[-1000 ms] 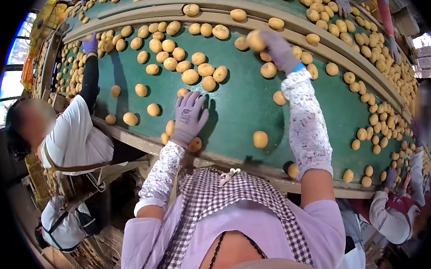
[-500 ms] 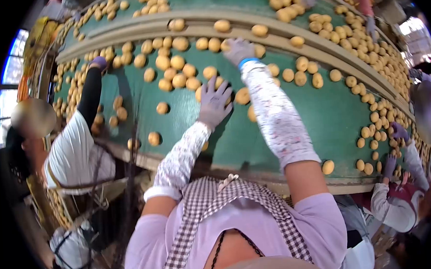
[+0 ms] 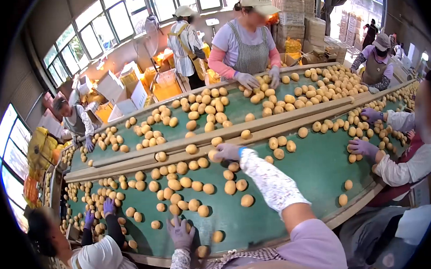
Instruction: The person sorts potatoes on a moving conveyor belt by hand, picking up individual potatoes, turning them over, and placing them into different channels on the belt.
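Observation:
Round yellow potatoes (image 3: 193, 204) lie scattered over a green conveyor belt (image 3: 271, 199). My right hand (image 3: 228, 152), in a grey glove with a blue band at the wrist, reaches to the wooden rail in the middle. Its fingers are bent round a potato (image 3: 213, 155) at the rail's near edge. Closer to my body, my left hand (image 3: 181, 236), gloved the same way, is low over the belt with its fingers spread. A potato shows partly under those fingers. Another potato (image 3: 218, 236) is just to the right of that hand.
A wooden rail (image 3: 273, 128) divides the belt from a second potato-covered lane. Across it, a person's gloved hands (image 3: 259, 80) handle potatoes. Purple-gloved hands of co-workers are at left (image 3: 109, 206) and right (image 3: 365, 148). Crates (image 3: 291, 18) stand behind.
My view has tilted up, showing the far lane and people. My left hand has shifted left over the belt. The right hand stays by the rail, now round a potato.

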### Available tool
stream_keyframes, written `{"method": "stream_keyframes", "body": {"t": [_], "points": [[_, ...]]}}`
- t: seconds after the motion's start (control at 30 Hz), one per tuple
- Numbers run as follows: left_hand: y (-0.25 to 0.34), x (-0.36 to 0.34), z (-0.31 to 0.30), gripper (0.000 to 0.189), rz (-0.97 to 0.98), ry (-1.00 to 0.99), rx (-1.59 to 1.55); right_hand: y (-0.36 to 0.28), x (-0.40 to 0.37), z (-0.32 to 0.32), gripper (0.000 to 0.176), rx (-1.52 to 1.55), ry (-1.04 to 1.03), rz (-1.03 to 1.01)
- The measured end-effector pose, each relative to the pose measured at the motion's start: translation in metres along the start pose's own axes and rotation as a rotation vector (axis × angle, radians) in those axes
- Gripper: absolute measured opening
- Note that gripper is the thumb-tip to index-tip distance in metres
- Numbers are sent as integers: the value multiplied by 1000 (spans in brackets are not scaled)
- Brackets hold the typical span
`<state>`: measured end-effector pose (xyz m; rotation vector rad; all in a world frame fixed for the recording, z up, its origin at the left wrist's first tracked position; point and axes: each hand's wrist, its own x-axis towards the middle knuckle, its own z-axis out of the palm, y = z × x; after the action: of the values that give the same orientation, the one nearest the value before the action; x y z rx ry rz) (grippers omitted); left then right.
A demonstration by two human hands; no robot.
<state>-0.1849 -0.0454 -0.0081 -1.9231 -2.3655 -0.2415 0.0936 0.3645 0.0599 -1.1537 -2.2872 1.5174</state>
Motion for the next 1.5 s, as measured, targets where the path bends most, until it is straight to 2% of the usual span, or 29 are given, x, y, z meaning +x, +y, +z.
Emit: {"method": "stream_keyframes", "body": {"t": [0.07,0.1,0.13,0.17,0.2,0.27,0.33,0.4,0.43,0.47,0.53,0.57,0.6,0.63,0.67,0.73,0.8,0.87,0.93,1.0,1.07,1.13,1.2,1.27,1.3,1.37,1.4,1.43,1.5], "points": [[-33,-17,3,53,-85,-6,-92,27,-17,-12,30,639,426,-338],[-45,-23,3,56,-170,-34,-188,49,-34,-34,24,-187,786,-521],[-52,-28,3,56,-184,-24,-199,93,-26,-40,29,547,880,-473],[-59,-35,2,59,-187,-39,-136,104,-45,-63,37,665,978,-158],[-64,-43,0,62,-188,-57,-71,128,-66,-67,42,381,1171,67],[-40,-42,-12,63,-175,-6,-44,140,-111,-47,45,-248,1263,634],[-16,-27,-20,61,-40,22,-148,251,-73,11,43,-732,1022,510],[34,-1,-54,61,171,-114,-384,139,-99,83,39,-535,1205,173],[53,3,-53,59,310,-110,-390,96,-98,109,38,-135,1031,62],[68,4,-46,58,451,-112,-400,56,-105,125,40,-210,774,88],[84,9,-33,62,770,-210,-447,39,-95,161,44,181,622,-314],[84,5,-37,62,798,-267,-446,7,-107,150,42,397,542,-127],[82,1,-41,63,866,-272,-417,-4,-108,137,40,453,724,-75],[75,-9,-46,64,922,-280,-394,27,-103,115,36,519,773,-247],[63,-18,-46,64,920,-334,-398,52,-102,94,32,591,963,-143],[41,-24,-40,67,837,-339,-320,96,-113,72,31,317,1366,82],[19,-34,-32,69,643,-323,-378,108,-113,88,37,580,1184,28],[2,-35,-37,69,623,-218,-337,65,-94,150,40,783,972,5],[-9,-29,-47,69,587,-197,-331,53,-38,233,40,244,836,-141],[-33,-11,-52,68,500,-244,-171,-42,-23,304,49,23,989,162],[-69,4,-47,67,449,-208,-113,-82,-6,353,60,479,701,-32],[-119,9,-26,69,336,-94,-84,-117,14,406,68,430,741,-32],[-165,13,-37,70,168,-80,-46,-137,23,433,68,379,465,-155],[-228,11,-42,72,-59,-117,-10,-166,5,410,60,795,-181,-268],[-266,9,-43,73,-127,-132,78,-174,3,400,47,601,-197,-284],[-340,-2,-50,74,-277,-151,163,-162,18,366,33,214,20,-369],[-369,-13,-52,74,-353,-163,160,-175,13,330,23,62,336,-494],[-386,-29,-56,73,-343,-109,204,-166,19,301,21,93,430,-321],[-418,-56,-43,67,-255,80,115,-103,54,261,26,-746,846,-247]]}}
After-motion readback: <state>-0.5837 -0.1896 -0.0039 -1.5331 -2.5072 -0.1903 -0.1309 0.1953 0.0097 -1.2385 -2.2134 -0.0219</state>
